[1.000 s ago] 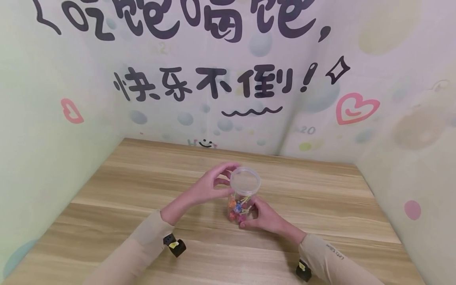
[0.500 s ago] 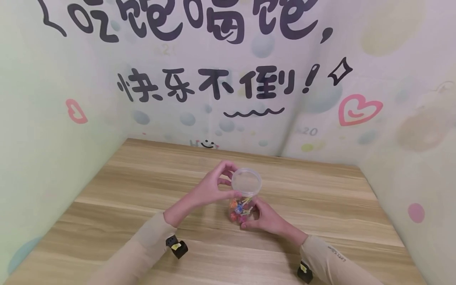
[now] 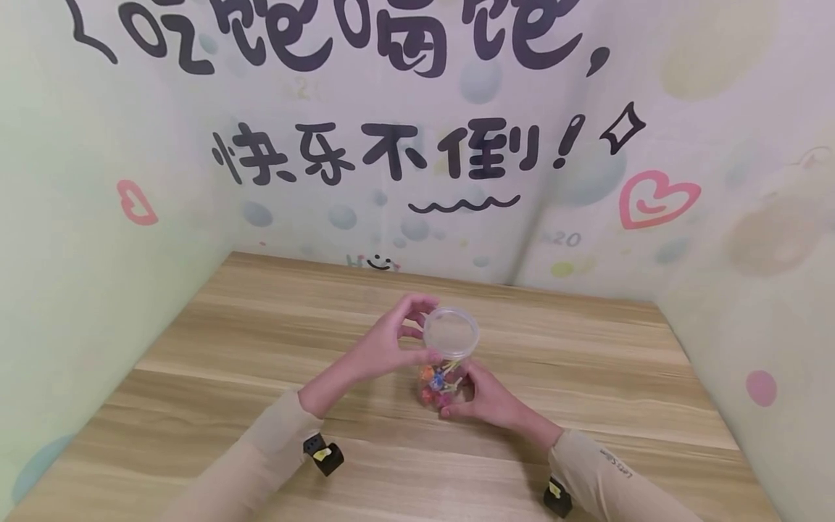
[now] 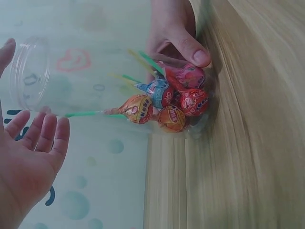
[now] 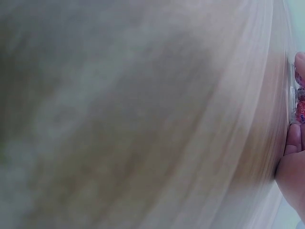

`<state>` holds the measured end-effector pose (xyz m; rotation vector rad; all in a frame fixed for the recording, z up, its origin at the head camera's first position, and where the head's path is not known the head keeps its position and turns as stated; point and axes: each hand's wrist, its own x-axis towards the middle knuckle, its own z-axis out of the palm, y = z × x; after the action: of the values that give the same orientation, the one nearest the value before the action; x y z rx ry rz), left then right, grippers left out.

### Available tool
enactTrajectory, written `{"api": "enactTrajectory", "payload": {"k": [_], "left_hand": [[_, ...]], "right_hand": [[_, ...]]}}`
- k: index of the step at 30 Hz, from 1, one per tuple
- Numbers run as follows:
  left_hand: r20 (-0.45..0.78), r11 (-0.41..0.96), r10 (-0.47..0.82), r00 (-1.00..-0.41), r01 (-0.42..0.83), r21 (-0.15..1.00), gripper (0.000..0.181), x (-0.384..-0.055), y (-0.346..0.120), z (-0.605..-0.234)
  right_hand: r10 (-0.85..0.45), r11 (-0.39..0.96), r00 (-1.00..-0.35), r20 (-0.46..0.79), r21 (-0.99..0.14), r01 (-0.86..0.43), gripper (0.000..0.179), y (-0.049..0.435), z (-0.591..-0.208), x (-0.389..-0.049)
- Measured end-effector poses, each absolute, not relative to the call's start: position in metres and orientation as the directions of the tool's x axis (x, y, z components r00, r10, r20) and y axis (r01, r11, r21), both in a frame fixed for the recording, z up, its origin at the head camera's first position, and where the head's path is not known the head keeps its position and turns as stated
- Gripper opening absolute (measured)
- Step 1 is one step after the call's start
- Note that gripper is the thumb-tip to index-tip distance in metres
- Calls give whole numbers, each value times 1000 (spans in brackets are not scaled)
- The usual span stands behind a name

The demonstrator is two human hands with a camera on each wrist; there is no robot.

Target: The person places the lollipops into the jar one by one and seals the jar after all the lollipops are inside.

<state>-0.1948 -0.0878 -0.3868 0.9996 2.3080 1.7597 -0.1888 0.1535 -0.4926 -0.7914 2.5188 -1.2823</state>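
Note:
A clear plastic jar stands upright on the table, with several wrapped lollipops inside, orange, blue, red and pink, their green and yellow sticks pointing up. A clear round lid sits on its top. My left hand holds the lid's rim from the left, thumb in front and fingers behind. Low on the right side of the jar, my right hand grips the body, its thumb near the bottom. The right wrist view catches only part of that hand at the edge.
The wood-grain table meets a printed backdrop behind and on both sides. Each sleeve carries a small black wrist camera, one on the left and one on the right.
Between the earlier frames and now the left thumb has shifted slightly right along the lid's front edge. The jar and right hand look the same; the view has shifted a little.

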Motion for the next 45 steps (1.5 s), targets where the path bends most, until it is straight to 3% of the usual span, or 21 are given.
{"api": "enactTrajectory", "payload": {"k": [9, 21, 29, 35, 45], "left_hand": [[314, 145, 494, -811, 433, 890, 63, -192, -85, -385], [331, 102, 566, -755, 462, 881, 60, -195, -92, -384], [293, 166, 485, -824, 416, 894, 78, -189, -86, -387], [299, 172, 447, -843, 409, 896, 73, -188, -82, -389], [297, 158, 485, -823, 416, 895, 64, -192, -86, -387]], "right_hand": [[-551, 467, -832, 55, -806, -363, 48, 152, -494, -189], [-552, 456, -831, 72, -808, -372, 46, 155, -493, -191], [-551, 463, -832, 54, -811, -359, 45, 154, -494, -190], [-554, 465, -830, 58, -806, -366, 46, 153, -492, -188], [-550, 480, -834, 47, -799, -361, 47, 152, -490, -188]]}}
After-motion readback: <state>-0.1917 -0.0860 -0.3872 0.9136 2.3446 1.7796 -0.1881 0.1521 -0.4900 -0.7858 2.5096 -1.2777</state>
